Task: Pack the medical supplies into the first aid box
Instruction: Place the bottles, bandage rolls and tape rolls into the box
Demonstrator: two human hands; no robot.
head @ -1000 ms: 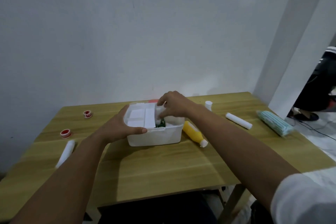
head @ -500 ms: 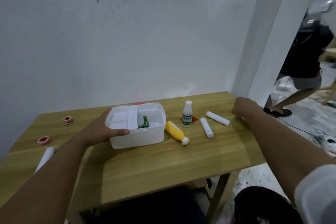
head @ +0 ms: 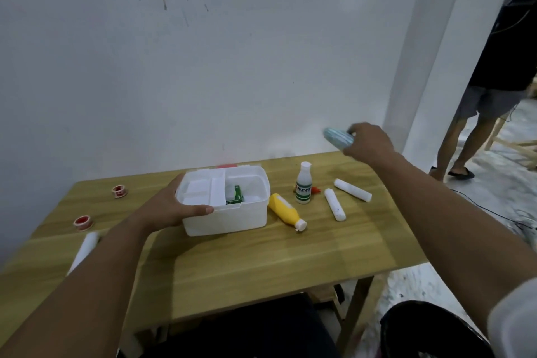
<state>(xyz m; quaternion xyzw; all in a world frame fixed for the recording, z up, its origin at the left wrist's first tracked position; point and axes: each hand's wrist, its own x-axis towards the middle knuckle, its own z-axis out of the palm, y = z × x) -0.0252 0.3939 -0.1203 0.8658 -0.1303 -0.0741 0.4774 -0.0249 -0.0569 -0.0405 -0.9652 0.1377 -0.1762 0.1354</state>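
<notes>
The white first aid box (head: 232, 221) stands open on the wooden table (head: 261, 264), with a white tray and a green packet (head: 237, 194) inside. My left hand (head: 171, 206) grips its left rim. My right hand (head: 367, 142) is raised above the table's far right, shut on a pale blue pack of face masks (head: 337, 138). Right of the box lie a yellow bottle (head: 284, 211), an upright white bottle (head: 303, 183) and two white gauze rolls (head: 334, 204) (head: 352, 189).
Two red tape rolls (head: 119, 191) (head: 83, 222) and another white roll (head: 84, 250) lie at the table's left. A white wall is close behind. A person (head: 494, 81) stands at the right past a pillar. A black bin (head: 430, 331) sits below the table's right edge.
My right hand left the box, reached to the table's right end, and now has lifted the blue mask pack into the air. My left hand stayed on the box.
</notes>
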